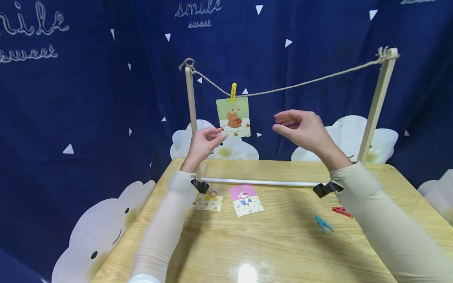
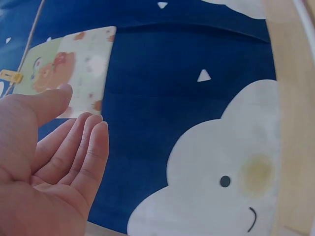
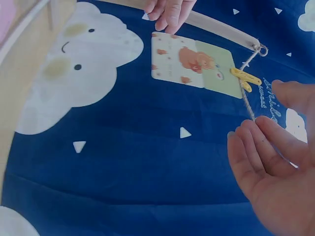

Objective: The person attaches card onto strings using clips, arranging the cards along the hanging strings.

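While a rectangular green-and-cream card printed with a brown bear [image 1: 234, 118] hangs from a beige twine line [image 1: 304, 83], held at its top edge by a yellow plastic clothespin [image 1: 233, 92], the person's left hand [image 1: 204, 143] is at its lower left corner. That hand's thumb and gently bent fingers stand apart with a gap between them; whether a fingertip brushes the card is hard to tell, but nothing looks gripped. The right hand [image 1: 306, 127] is raised well to the right of the card, below the line, its fingers bent together and its thumb parted from them, holding nothing. The line sags between a pale wooden left post [image 1: 191, 100] and a matching right post [image 1: 378, 102]. On the light wood-grain table [image 1: 269, 236], a card with a yellow lion [image 1: 209, 204] lies toward the far left corner, and a pink-and-cream card with a white character [image 1: 245, 201] lies just to its right. Toward the right edge are a light-blue plastic clothespin [image 1: 323, 224] and a red plastic clothespin [image 1: 341, 212], near each other.
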Action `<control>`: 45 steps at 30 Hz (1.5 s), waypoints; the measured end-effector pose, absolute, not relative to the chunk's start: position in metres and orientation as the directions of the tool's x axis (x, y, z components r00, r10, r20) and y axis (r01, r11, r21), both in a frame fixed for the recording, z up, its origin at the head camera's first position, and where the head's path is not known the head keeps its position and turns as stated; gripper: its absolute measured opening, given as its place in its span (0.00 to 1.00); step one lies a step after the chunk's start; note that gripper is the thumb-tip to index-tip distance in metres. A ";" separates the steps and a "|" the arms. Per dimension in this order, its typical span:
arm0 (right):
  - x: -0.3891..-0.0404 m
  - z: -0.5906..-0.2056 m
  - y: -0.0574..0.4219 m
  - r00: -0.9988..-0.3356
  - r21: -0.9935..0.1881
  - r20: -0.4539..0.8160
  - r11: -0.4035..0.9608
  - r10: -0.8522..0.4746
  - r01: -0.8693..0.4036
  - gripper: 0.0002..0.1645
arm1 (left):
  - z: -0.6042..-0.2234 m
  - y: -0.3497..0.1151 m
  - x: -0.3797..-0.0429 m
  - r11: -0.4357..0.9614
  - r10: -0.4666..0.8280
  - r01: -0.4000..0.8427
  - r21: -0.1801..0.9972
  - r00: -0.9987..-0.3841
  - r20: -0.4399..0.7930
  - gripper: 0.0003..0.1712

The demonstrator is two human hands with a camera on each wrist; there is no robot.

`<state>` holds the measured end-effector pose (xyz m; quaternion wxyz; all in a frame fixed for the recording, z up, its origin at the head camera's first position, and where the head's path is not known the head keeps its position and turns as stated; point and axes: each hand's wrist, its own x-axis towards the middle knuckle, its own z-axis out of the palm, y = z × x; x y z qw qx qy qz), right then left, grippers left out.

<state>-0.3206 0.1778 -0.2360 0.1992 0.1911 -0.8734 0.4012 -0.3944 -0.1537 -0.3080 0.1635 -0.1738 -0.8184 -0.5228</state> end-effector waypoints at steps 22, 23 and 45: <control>-0.297 -0.356 0.244 -0.877 -0.628 0.448 0.636 -0.176 -0.449 0.20 | -0.394 -0.138 -0.386 0.501 0.240 0.400 0.767 -0.916 0.321 0.17; -0.296 -0.363 0.247 -0.880 -0.626 0.441 0.642 -0.177 -0.443 0.20 | -0.397 -0.137 -0.384 0.507 0.241 0.391 0.768 -0.920 0.309 0.17; -0.268 -0.441 0.298 -0.902 -0.610 0.371 0.674 -0.222 -0.417 0.17 | -0.452 -0.132 -0.367 0.601 0.309 0.239 0.763 -0.949 0.054 0.33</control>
